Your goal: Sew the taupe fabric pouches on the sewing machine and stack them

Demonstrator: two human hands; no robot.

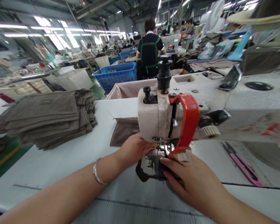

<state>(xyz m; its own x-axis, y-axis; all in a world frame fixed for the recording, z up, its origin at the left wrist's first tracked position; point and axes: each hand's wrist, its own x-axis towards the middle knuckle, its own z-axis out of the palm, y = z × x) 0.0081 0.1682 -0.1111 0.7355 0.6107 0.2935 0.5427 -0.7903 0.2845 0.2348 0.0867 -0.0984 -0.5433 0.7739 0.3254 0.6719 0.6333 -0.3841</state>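
Brown fabric pieces [49, 116] are stacked on a white tabletop [104, 119]; a labeled fabric panel [121, 134] lies partly behind the left hand [136, 147], fingers bent beside the sewing machine [150, 116]; the right hand [189, 172] curls opposite, either's grip unclear, near pink snips [244, 166].

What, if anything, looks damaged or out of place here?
Mostly wear: the sewing machine has brownish stains along its arm, and the metal plate between the hands shows dark patches, perhaps grime or worn finish. The cloth stack at left has uneven edges. No spill is visible.
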